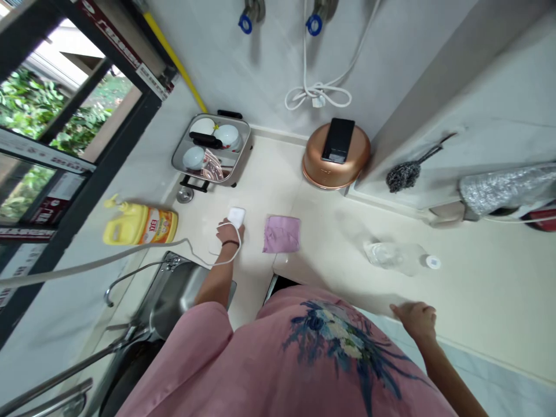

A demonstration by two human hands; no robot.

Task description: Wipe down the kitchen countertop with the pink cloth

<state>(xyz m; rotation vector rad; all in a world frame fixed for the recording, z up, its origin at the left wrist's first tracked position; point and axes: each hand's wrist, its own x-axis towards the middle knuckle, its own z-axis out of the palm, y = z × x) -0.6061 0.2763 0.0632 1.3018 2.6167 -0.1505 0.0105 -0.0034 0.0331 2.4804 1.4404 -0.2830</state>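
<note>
At the left of the counter (pixel 321 260), near the sink, my left hand (pixel 229 231) is closed on a white box-shaped socket block (pixel 237 216). A white cable (pixel 238 246) loops over my wrist from it. To the right of that hand a folded purple cloth (pixel 282 234) lies flat. My right hand (pixel 417 319) rests at the counter's front edge with thumb and fingers apart, holding nothing. A clear bottle with a white cap (pixel 402 258) lies on its side beyond that hand.
An electric pan (pixel 243 156) holding bowls stands at the back left. A yellow jug (pixel 141 224) is by the sink (pixel 176 295). At the back, a phone (pixel 339 140) lies on a copper-coloured pot (pixel 315 156). A scrubber (pixel 403 175) hangs at right.
</note>
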